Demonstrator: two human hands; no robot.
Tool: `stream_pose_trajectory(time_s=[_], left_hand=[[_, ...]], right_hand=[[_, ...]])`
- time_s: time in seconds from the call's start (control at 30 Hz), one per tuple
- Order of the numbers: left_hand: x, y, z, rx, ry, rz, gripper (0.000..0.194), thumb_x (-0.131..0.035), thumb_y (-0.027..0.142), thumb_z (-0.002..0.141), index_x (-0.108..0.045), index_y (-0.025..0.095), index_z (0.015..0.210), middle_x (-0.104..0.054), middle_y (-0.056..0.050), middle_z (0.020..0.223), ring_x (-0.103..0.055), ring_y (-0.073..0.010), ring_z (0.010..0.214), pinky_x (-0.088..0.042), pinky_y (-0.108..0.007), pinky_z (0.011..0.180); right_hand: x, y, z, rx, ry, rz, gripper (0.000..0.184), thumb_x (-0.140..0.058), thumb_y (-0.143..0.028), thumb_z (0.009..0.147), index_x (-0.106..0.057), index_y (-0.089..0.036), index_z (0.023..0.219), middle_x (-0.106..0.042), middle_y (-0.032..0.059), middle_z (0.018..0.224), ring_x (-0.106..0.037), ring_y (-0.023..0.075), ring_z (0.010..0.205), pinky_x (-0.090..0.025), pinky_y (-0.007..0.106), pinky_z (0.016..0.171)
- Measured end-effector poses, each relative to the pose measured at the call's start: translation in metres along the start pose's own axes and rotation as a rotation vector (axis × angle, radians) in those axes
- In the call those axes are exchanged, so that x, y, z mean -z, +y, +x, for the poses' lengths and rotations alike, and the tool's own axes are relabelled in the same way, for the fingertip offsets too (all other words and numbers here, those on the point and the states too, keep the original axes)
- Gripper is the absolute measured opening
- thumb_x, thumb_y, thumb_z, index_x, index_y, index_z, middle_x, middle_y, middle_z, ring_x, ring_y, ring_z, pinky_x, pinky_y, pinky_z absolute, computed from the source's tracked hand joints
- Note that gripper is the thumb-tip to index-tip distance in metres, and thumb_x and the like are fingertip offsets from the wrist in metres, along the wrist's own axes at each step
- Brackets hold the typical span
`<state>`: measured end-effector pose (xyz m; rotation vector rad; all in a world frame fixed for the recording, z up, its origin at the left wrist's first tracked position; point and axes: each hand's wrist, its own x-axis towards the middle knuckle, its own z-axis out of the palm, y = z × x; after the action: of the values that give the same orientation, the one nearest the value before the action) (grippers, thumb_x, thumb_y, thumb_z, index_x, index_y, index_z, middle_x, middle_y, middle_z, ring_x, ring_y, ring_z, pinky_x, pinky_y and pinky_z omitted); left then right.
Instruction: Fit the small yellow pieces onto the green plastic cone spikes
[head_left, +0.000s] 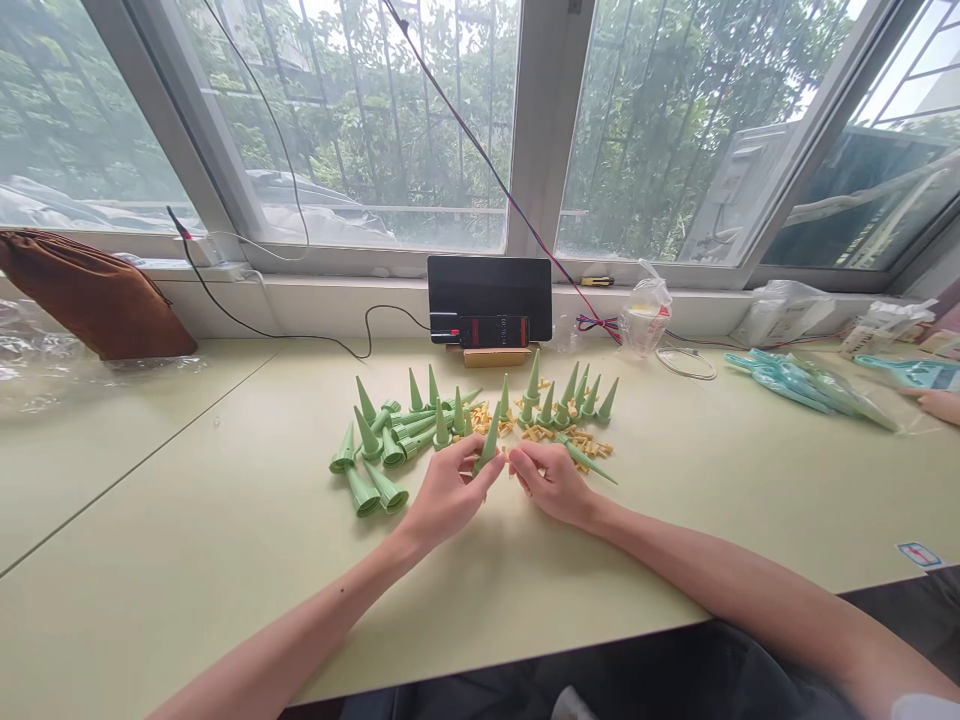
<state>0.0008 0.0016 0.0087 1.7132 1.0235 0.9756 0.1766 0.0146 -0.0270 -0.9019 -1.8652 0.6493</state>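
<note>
My left hand (450, 485) is closed round a green plastic cone (489, 440), whose tip points up. Close by on the right, my right hand (553, 482) is pinched shut, with a small yellow plastic piece (505, 453) showing at its fingertips. Beyond both hands spreads a heap of small yellow pieces (589, 440), partly hidden by cones. Several green cones stand upright at the right of the heap, such as the cone (609, 400). More cones, like the lying cone (363, 492), are scattered on their sides left of my left hand.
A black tablet (489, 285) and a phone (495, 330) lean by the window sill. A brown drawstring bag (97, 300) lies at far left. Toward the right are a plastic-wrapped cup (646, 315), a white cable (686, 364) and teal packages (787, 380). Another person's hand (941, 404) shows at the right edge.
</note>
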Motion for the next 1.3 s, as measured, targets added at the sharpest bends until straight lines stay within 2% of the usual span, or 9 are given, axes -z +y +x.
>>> stream_pose_trajectory(time_s=[0.23,0.67,0.77,0.97,1.3], left_hand=[[0.0001,0.0024,-0.0007,-0.009,0.029,0.015,0.030,-0.055,0.046,0.088,-0.058,0.017,0.082,-0.054,0.000,0.075,-0.047,-0.0082,0.053,-0.042,-0.021,0.044],[-0.0015,0.0049,-0.0008,-0.040,0.055,0.016,0.032,-0.059,0.047,0.083,-0.061,0.016,0.077,-0.058,-0.002,0.073,-0.050,-0.0099,0.054,-0.043,-0.020,0.042],[-0.0015,0.0060,-0.0010,-0.039,0.062,0.021,0.032,-0.060,0.047,0.083,-0.061,0.016,0.077,-0.057,-0.002,0.072,-0.051,-0.0098,0.054,-0.042,-0.020,0.042],[-0.0009,0.0065,-0.0009,-0.036,0.064,0.022,0.030,-0.059,0.046,0.084,-0.062,0.016,0.078,-0.056,-0.001,0.071,-0.050,-0.0091,0.052,-0.041,-0.020,0.041],[-0.0006,0.0031,-0.0015,-0.035,0.023,0.046,0.030,-0.057,0.046,0.087,-0.062,0.016,0.082,-0.059,-0.002,0.076,-0.051,-0.0095,0.056,-0.042,-0.020,0.045]], right_hand=[[0.0005,-0.0025,-0.0011,-0.028,-0.011,0.122,0.025,-0.049,-0.043,0.094,-0.054,-0.019,0.089,-0.049,-0.0045,0.056,-0.046,0.0103,0.048,-0.041,0.023,0.049],[-0.0002,0.0009,-0.0009,-0.008,0.001,0.000,0.046,-0.037,-0.046,0.099,-0.050,-0.019,0.064,-0.045,-0.0030,0.049,-0.042,0.0101,0.046,-0.037,0.024,0.050],[-0.0004,0.0002,-0.0007,-0.009,0.001,0.018,0.043,-0.039,-0.045,0.099,-0.049,-0.019,0.066,-0.046,-0.0033,0.050,-0.042,0.0101,0.046,-0.037,0.024,0.050],[0.0006,-0.0014,-0.0012,-0.010,-0.032,0.096,0.029,-0.045,-0.043,0.096,-0.053,-0.019,0.082,-0.047,-0.0045,0.054,-0.044,0.0101,0.048,-0.038,0.023,0.049],[0.0005,0.0018,-0.0018,0.014,-0.026,0.035,0.039,-0.039,-0.038,0.099,-0.048,-0.018,0.066,-0.044,-0.0037,0.051,-0.040,0.0091,0.047,-0.034,0.023,0.050]])
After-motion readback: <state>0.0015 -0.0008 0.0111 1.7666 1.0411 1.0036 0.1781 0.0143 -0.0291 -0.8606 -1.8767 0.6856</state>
